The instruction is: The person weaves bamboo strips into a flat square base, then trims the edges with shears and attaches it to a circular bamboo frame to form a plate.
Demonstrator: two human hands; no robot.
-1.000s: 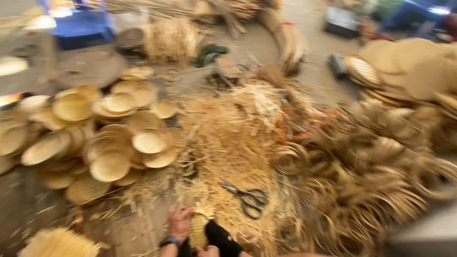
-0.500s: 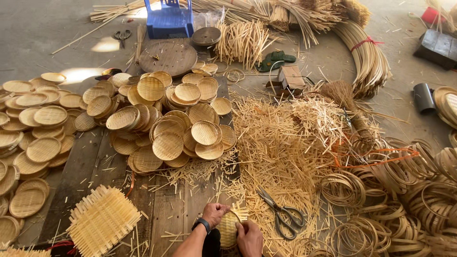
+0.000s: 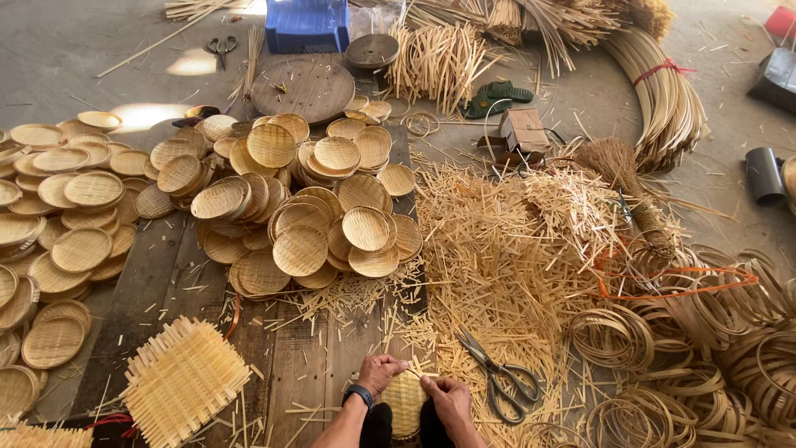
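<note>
Both of my hands grip a small round woven bamboo tray (image 3: 404,404) at the bottom centre, over the wooden boards. My left hand (image 3: 380,372), with a dark watch on its wrist, holds the tray's left rim. My right hand (image 3: 448,398) holds the right rim. A pair of scissors (image 3: 496,371) lies just right of my right hand on the bamboo scraps. A square woven bamboo mat (image 3: 183,379) with loose ends lies to the left.
Several finished round trays (image 3: 303,207) are heaped ahead and along the left. A big pile of bamboo offcuts (image 3: 514,249) lies at centre right, coiled bamboo rings (image 3: 713,348) at the right. A blue stool (image 3: 307,25), round wooden board (image 3: 303,87) and strip bundles stand behind.
The view has swung left and steadied, so the tray heaps now sit ahead. My hands have stayed on the small woven tray, which is now more fully in view.
</note>
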